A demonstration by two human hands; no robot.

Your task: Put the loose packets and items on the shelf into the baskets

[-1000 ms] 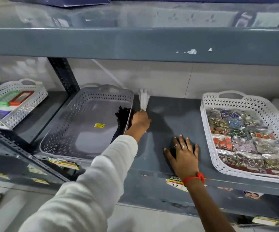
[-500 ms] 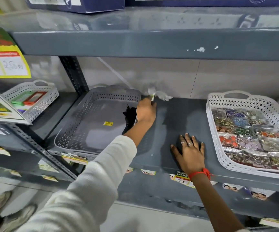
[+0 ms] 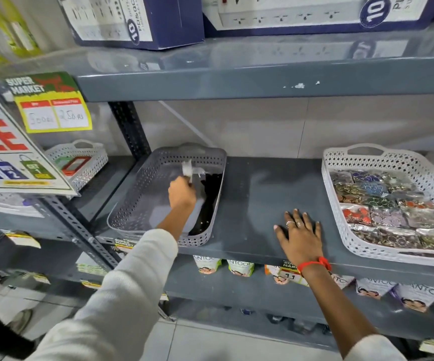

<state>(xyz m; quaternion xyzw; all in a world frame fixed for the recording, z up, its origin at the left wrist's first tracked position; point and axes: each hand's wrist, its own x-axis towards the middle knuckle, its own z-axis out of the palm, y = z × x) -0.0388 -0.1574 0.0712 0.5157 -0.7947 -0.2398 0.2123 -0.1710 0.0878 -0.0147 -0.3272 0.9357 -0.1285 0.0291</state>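
A grey perforated basket [image 3: 132, 201] sits on the grey shelf [image 3: 257, 194] at centre left, with dark packets [image 3: 209, 201] along its right inner side. My left hand [image 3: 182, 195] is over this basket, shut on a small clear packet [image 3: 187, 169] that sticks up from my fingers. My right hand [image 3: 299, 235] lies flat, fingers spread, on the bare shelf between the two baskets and holds nothing. A white perforated basket [image 3: 333, 188] at the right is full of several colourful packets [image 3: 387, 204].
Another white basket [image 3: 91, 155] with red and green items stands on the neighbouring shelf at far left, behind hanging price signs [image 3: 52, 110]. Blue boxes [image 3: 137, 19] rest on the upper shelf. Pouches [image 3: 236, 268] hang below the shelf edge.
My left hand lifted the clear packet from the shelf beside the grey basket and carried it left, over the basket. My right hand stayed flat on the shelf.
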